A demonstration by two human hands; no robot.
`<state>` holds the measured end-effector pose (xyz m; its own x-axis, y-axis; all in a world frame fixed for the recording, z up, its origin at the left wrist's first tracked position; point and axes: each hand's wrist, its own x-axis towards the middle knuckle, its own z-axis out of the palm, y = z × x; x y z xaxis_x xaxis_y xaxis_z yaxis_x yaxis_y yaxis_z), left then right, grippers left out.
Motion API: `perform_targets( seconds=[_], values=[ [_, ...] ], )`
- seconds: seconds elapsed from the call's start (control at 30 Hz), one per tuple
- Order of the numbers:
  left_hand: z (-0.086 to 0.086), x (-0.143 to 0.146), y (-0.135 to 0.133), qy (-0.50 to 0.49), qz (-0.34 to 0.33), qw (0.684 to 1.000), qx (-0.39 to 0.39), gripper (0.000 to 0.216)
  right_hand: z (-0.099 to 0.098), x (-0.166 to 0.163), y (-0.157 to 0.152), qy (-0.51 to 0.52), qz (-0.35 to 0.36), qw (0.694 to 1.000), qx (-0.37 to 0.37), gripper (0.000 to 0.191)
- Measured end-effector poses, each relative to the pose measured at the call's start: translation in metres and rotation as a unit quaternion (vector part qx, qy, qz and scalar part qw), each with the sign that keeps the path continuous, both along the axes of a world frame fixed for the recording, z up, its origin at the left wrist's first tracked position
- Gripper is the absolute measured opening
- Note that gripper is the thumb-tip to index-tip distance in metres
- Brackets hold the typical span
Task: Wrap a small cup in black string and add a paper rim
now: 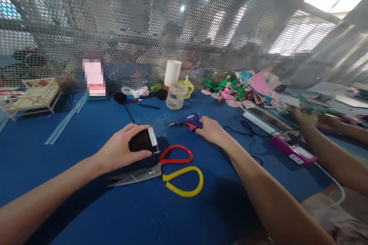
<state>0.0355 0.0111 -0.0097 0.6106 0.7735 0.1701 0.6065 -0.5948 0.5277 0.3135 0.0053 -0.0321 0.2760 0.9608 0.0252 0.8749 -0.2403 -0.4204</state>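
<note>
My left hand (122,149) is wrapped round a black roll with a white paper end (143,141), held just above the blue table (86,199). My right hand (212,130) is closed on the handle of a blue and orange glue gun (188,121), whose nozzle points left. Between my arms lie scissors (161,172) with one red and one yellow handle, blades pointing left.
A clear jar (175,96), stacked paper cups (172,72) and coloured foam scraps (244,86) sit further back by a perforated metal screen (184,26). Another person's hands (310,120) work at the right near a pink box (293,151). A small wooden model (34,95) stands far left.
</note>
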Motion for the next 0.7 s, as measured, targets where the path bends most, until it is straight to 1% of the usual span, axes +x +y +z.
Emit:
perform_targets(
  seconds=[0.1,0.17,0.2,0.23,0.3,0.37,0.47,0.57,0.7],
  values=[
    [-0.003,-0.002,0.004,-0.016,0.004,1.000,-0.022,0.055,0.012,-0.012,-0.007,0.079,0.014,0.997,0.013,0.025],
    [-0.004,-0.004,0.007,-0.038,0.010,0.998,-0.054,0.055,0.020,-0.023,-0.016,0.142,0.055,0.988,0.032,0.023],
    [-0.005,-0.005,0.008,-0.044,0.013,0.997,-0.069,0.055,0.023,-0.028,-0.021,0.242,0.095,0.964,0.046,0.019],
    [-0.005,-0.006,0.009,-0.047,0.014,0.995,-0.082,0.056,0.026,-0.034,-0.025,0.317,0.118,0.940,0.049,0.017],
    [-0.005,-0.007,0.010,-0.044,0.011,0.995,-0.092,0.055,0.029,-0.043,-0.033,0.389,0.138,0.909,0.052,0.016],
    [-0.005,-0.008,0.010,-0.034,0.006,0.996,-0.084,0.051,0.029,-0.049,-0.038,0.404,0.147,0.902,0.035,0.019],
    [-0.006,-0.007,0.011,-0.018,0.002,0.997,-0.070,0.047,0.028,-0.053,-0.041,0.393,0.156,0.906,0.002,0.020],
    [-0.009,-0.008,0.013,-0.009,-0.002,0.999,-0.052,0.046,0.026,-0.054,-0.041,0.380,0.167,0.910,-0.006,0.020],
    [-0.012,-0.009,0.015,0.021,0.003,1.000,-0.004,0.045,0.020,-0.053,-0.039,0.357,0.175,0.918,-0.015,0.020]
  ],
)
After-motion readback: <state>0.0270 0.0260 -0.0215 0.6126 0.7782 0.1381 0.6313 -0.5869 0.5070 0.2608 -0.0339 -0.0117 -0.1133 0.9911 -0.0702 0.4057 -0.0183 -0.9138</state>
